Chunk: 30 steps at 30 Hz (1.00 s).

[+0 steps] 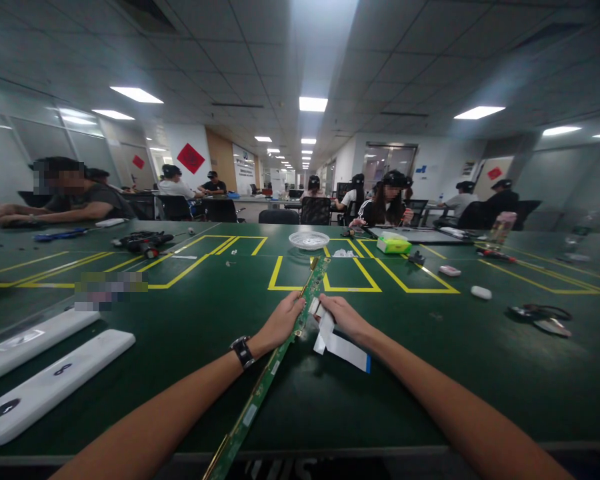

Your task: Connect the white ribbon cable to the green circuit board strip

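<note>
A long, narrow green circuit board (266,385) runs slantwise from the table's front edge up to the middle. My left hand (283,321) is closed around its upper part, with a dark watch (243,352) on that wrist. At the board's right edge, my right hand (344,316) pinches a white flat ribbon cable (347,351) near its connector end. The cable bends and hangs over the table, its free end tipped blue. Whether the cable's connector is seated in the board cannot be made out.
Two long white cases (60,383) lie at the left on the green table (410,400). Ahead stand a white round basket (309,241) and a green-yellow pack (393,245). A dark power tool (143,241) lies far left, coiled cable (540,313) right. Several people sit beyond.
</note>
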Each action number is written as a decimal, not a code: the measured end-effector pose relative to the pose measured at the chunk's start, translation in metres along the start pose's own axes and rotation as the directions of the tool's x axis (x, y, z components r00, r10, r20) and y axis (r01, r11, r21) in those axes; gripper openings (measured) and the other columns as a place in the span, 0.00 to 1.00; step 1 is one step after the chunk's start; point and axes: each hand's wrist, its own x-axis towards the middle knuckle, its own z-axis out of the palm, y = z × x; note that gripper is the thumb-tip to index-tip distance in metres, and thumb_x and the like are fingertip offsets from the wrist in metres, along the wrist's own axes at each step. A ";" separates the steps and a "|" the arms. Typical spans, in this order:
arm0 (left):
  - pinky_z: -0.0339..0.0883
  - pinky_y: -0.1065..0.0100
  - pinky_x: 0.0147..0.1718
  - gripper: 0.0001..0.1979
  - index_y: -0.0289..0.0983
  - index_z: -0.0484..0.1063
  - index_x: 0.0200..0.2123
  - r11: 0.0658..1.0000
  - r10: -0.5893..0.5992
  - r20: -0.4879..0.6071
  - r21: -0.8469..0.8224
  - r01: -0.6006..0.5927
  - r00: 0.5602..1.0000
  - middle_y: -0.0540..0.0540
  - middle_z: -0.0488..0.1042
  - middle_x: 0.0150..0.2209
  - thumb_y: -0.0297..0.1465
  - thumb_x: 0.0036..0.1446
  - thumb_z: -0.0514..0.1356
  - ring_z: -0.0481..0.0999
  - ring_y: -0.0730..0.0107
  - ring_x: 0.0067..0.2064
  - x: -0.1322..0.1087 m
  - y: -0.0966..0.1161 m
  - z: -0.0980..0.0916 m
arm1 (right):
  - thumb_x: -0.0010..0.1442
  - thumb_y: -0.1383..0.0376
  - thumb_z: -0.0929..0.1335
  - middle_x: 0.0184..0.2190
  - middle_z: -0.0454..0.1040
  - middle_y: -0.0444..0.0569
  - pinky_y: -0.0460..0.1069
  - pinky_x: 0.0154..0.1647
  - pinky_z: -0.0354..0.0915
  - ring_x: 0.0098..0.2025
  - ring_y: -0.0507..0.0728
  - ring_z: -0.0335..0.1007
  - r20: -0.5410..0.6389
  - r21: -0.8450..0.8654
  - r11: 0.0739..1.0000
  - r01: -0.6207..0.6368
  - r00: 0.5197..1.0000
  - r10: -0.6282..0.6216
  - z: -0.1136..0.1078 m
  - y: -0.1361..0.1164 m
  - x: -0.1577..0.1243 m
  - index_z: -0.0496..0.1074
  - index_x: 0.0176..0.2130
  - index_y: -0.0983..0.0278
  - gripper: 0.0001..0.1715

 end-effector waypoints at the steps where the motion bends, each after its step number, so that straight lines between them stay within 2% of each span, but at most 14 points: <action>1: 0.62 0.68 0.44 0.16 0.35 0.70 0.41 1.000 0.001 -0.007 0.006 -0.001 1.000 0.46 0.73 0.38 0.40 0.63 0.49 0.71 0.65 0.42 0.000 0.000 0.000 | 0.58 0.43 0.62 0.19 0.65 0.42 0.44 0.23 0.51 0.21 0.48 0.55 -0.008 0.007 1.000 0.002 1.000 -0.002 0.000 -0.001 0.000 0.69 0.26 0.67 0.31; 4: 0.63 0.68 0.42 0.16 0.35 0.69 0.41 1.000 -0.008 -0.023 0.007 0.008 1.000 0.47 0.73 0.37 0.41 0.63 0.49 0.71 0.65 0.40 0.000 0.000 0.000 | 0.57 0.51 0.64 0.19 0.64 0.41 0.44 0.22 0.50 0.20 0.48 0.54 -0.001 0.012 1.000 0.023 1.000 -0.023 0.001 -0.003 -0.001 0.68 0.25 0.66 0.22; 7: 0.63 0.69 0.40 0.16 0.35 0.68 0.40 1.000 -0.026 -0.005 0.001 0.026 1.000 0.47 0.73 0.36 0.40 0.63 0.49 0.71 0.66 0.38 0.001 0.000 -0.001 | 0.52 0.60 0.67 0.19 0.64 0.40 0.44 0.23 0.50 0.21 0.47 0.54 0.045 0.003 1.000 0.023 0.999 -0.023 0.001 -0.006 -0.002 0.68 0.26 0.66 0.11; 9: 0.63 0.69 0.39 0.16 0.35 0.68 0.40 1.000 -0.030 0.022 -0.004 0.030 0.999 0.47 0.73 0.37 0.40 0.63 0.49 0.71 0.66 0.39 0.001 0.000 -0.001 | 0.50 0.62 0.67 0.20 0.64 0.39 0.44 0.24 0.50 0.21 0.47 0.55 0.064 0.002 1.000 0.009 0.998 -0.009 0.001 -0.006 -0.002 0.68 0.27 0.66 0.08; 14: 0.63 0.68 0.42 0.18 0.34 0.70 0.42 0.999 -0.035 0.069 0.001 0.035 0.997 0.46 0.74 0.38 0.41 0.63 0.49 0.72 0.64 0.41 0.001 0.002 -0.002 | 0.51 0.61 0.66 0.19 0.63 0.39 0.44 0.24 0.51 0.21 0.47 0.54 0.088 -0.031 0.999 0.025 0.996 -0.022 0.001 -0.006 -0.003 0.65 0.24 0.65 0.10; 19: 0.64 0.68 0.41 0.21 0.35 0.70 0.47 0.996 -0.058 0.111 -0.066 0.065 0.992 0.46 0.75 0.41 0.43 0.62 0.50 0.73 0.64 0.40 -0.001 0.003 -0.001 | 0.52 0.60 0.65 0.20 0.63 0.40 0.44 0.24 0.52 0.21 0.48 0.55 0.110 -0.057 0.998 0.033 0.994 -0.027 0.001 -0.008 -0.005 0.66 0.25 0.65 0.10; 23: 0.65 0.68 0.41 0.22 0.35 0.71 0.48 0.991 -0.060 0.114 -0.113 0.073 0.992 0.45 0.75 0.40 0.45 0.61 0.52 0.73 0.64 0.41 0.001 0.000 -0.001 | 0.54 0.59 0.65 0.19 0.63 0.39 0.44 0.24 0.51 0.21 0.47 0.54 0.107 -0.103 0.994 0.042 0.994 -0.031 -0.001 -0.009 -0.004 0.66 0.25 0.65 0.12; 27: 0.66 0.68 0.38 0.22 0.34 0.71 0.48 0.965 -0.131 0.172 -0.202 0.165 0.976 0.46 0.75 0.37 0.45 0.59 0.55 0.73 0.66 0.37 0.004 -0.003 -0.003 | 0.56 0.58 0.64 0.20 0.64 0.40 0.44 0.24 0.51 0.22 0.48 0.55 0.091 -0.216 0.976 0.032 0.996 -0.012 -0.006 -0.006 -0.002 0.68 0.26 0.66 0.15; 30: 0.65 0.69 0.36 0.21 0.35 0.73 0.45 0.956 -0.177 0.191 -0.201 0.215 0.966 0.47 0.75 0.35 0.45 0.59 0.54 0.72 0.68 0.35 0.005 -0.004 -0.004 | 0.56 0.57 0.64 0.23 0.67 0.41 0.44 0.26 0.52 0.24 0.49 0.57 0.022 -0.306 0.952 0.027 1.000 -0.021 -0.012 -0.003 0.000 0.69 0.28 0.66 0.15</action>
